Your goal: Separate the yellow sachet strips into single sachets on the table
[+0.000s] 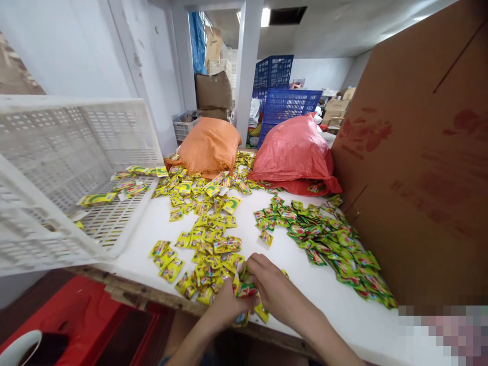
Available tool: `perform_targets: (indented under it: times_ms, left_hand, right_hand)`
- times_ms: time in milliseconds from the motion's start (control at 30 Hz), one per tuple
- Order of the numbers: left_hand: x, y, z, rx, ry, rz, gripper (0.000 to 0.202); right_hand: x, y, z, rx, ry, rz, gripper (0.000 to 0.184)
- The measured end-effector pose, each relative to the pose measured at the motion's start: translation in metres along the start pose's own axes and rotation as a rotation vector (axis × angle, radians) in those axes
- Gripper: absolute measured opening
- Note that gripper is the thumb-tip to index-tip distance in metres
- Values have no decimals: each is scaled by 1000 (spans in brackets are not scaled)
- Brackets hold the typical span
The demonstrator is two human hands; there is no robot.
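Close to the table's front edge, my left hand (pixel 235 301) and my right hand (pixel 266 278) meet around small green candy-style packets (pixel 246 288) with red print. The fingers of both hands are closed on them, and partly hide how many there are. Under and beside the hands lie yellow packets (pixel 210 262), spread in a long heap to the left and back. To the right is a pile of loose green packets (pixel 335 244). One single packet (pixel 266 238) lies apart between the two heaps.
A white plastic crate (pixel 147 137) lies on its side at the left, with small yellow boxes (pixel 97 199) inside. An orange sack (pixel 209 145) and a red sack (pixel 293 152) rest at the back. A tall cardboard box (pixel 415 168) walls the right; a red stool (pixel 80 320) stands below left.
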State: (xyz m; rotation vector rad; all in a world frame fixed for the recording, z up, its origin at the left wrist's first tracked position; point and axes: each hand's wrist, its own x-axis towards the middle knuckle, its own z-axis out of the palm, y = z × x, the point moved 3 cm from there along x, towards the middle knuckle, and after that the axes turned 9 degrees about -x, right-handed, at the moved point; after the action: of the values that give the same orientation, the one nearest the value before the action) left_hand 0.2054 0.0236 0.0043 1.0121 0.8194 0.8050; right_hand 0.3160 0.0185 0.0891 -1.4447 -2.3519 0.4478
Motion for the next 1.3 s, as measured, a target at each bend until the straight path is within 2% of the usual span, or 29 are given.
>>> perform_targets:
  times_ms: [67, 200, 367, 433, 567, 667, 767, 867, 1000, 1100, 1167, 1233, 1300]
  left_hand:
    - [2, 1, 2, 9, -23, -6, 19]
    - [6, 7, 5, 20, -6, -8, 28]
    - [16, 4, 20, 19, -66, 80, 30]
    - [23, 0, 26, 32, -73, 117, 32]
    - [34, -9, 35, 50, -139, 77, 21]
    - [35, -14, 36, 67, -194, 53, 19]
    - [32, -17, 31, 88, -190, 68, 32]
    - [28, -20, 25, 30, -205, 56, 42]
    - [22, -21, 21, -93, -208, 36, 49]
    - [15, -19, 18, -138, -112, 107, 55]
    - [11, -18, 15, -94, -70, 162, 45]
    - [10, -18, 13, 2, -89, 170, 27]
    - [12, -17, 11, 92, -107, 162, 18]
  right_hand:
    - [-1, 2, -3, -15, -11, 16, 25]
    - [-5, 12, -8, -27, 25, 150, 33]
    - [-13, 14, -8, -129, 18, 63, 26]
    - [-17, 20, -9, -150, 77, 59, 26]
    - [-31, 40, -9, -129, 313, 212, 13]
    - [-42, 41, 5, -143, 396, 219, 10]
    - [-51, 38, 28, -79, 333, 216, 16]
    - [-61, 43, 48, 124, 299, 264, 13]
    - [-72, 60, 65, 423, 454, 385, 24]
    - [-76, 68, 74, 514, 566, 461, 29]
    - [-76, 70, 76, 516, 585, 478, 27]
    - [-73, 69, 74, 495, 538, 448, 21]
    - [-70, 67, 70, 470, 474, 388, 20]
